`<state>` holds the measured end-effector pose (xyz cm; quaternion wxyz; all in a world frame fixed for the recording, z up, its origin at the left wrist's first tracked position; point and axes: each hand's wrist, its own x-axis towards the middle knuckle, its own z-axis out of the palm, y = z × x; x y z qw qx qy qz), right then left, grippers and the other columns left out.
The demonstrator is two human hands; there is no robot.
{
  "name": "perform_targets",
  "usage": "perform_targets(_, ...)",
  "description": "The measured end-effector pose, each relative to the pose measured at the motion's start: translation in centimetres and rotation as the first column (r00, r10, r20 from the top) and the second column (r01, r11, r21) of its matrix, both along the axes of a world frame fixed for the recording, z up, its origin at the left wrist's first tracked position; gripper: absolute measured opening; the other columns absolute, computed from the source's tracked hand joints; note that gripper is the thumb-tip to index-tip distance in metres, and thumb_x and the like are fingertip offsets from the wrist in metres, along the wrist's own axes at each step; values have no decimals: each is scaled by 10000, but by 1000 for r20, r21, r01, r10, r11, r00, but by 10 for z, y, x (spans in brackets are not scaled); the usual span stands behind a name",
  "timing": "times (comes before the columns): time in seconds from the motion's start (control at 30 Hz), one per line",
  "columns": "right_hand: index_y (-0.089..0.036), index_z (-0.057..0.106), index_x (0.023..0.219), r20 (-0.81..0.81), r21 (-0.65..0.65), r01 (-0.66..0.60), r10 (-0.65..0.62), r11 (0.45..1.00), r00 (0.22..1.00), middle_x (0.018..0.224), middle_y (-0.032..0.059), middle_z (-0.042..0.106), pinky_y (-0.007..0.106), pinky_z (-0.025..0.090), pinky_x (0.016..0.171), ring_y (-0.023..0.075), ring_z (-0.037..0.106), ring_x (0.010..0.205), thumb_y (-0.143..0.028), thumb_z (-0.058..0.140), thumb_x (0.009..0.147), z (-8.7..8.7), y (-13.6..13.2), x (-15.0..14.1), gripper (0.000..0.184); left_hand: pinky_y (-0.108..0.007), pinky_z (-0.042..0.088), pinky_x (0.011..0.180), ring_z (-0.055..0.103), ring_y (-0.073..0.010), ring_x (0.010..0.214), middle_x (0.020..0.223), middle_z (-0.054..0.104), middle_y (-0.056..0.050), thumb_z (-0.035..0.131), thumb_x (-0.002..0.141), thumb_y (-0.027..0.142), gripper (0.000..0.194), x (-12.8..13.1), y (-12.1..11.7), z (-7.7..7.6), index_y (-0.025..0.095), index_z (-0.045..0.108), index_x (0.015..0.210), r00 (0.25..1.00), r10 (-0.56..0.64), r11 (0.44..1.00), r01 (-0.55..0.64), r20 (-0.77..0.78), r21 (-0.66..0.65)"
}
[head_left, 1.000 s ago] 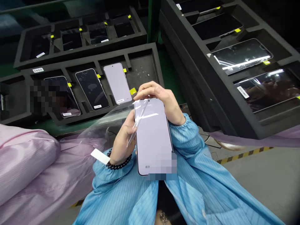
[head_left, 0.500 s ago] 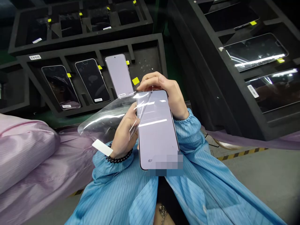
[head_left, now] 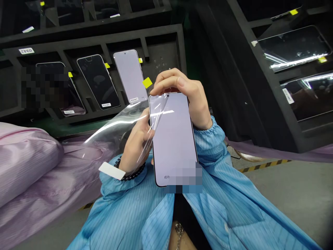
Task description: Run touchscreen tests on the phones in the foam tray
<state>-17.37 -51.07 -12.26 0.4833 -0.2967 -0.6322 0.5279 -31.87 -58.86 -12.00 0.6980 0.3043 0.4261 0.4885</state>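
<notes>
A phone (head_left: 173, 139) with a lit pale screen stands upright in front of my chest. My left hand (head_left: 135, 140), with a bead bracelet at the wrist, is closed on its left edge from behind. My right hand (head_left: 183, 92) curls over the phone's top edge, fingertips pressed at the top left corner. A clear film (head_left: 117, 126) hangs off the screen's upper left corner and spreads leftward over my left hand. Its white tab (head_left: 111, 171) lies by my left wrist.
A black foam tray (head_left: 161, 34) behind the hands holds a dark phone (head_left: 98, 81), a lit phone (head_left: 130, 75) and a yellow tab (head_left: 147, 82). More trays with dark screens (head_left: 295, 48) rise at right. Pink cloth bundles (head_left: 26, 163) lie at left. Hazard tape (head_left: 260, 166) edges the surface.
The phone and both hands have risen slightly and the view has tipped down. The film stays peeled to the left. Both hands keep their hold.
</notes>
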Motion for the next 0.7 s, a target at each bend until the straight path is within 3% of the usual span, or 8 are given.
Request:
perform_targets(0.17, -331, 772, 882, 35, -12, 7, -6, 1000, 999, 1115, -7, 667, 352, 567, 989, 202, 642, 1009, -351, 424, 989, 3, -3, 1, 365, -380, 616, 774, 673, -283, 1055, 1115, 675, -60, 694, 763, 263, 529, -2, -1, 1, 249, 580, 1279, 999, -27, 999, 28, -44, 25)
perform_targets(0.4, -340, 768, 858, 157, -56, 42, -33, 998, 987, 1134, -3, 691, 419, 582, 985, 259, 643, 1056, -542, 454, 966, 11, -5, 2, 388, -416, 617, 803, 661, -326, 1108, 1115, 669, -64, 729, 741, 263, 637, -3, -1, 4, 260, 536, 1349, 997, -26, 999, 28, -66, 23)
perform_targets(0.7, -323, 771, 858, 101, -4, -33, 33, 999, 994, 1135, 8, 681, 398, 570, 998, 250, 651, 1039, -455, 439, 976, 6, -1, -1, 376, -418, 609, 818, 654, -323, 1116, 1106, 662, -61, 728, 723, 279, 614, -4, -2, -2, 260, 554, 1313, 996, 28, 999, -26, -83, 36)
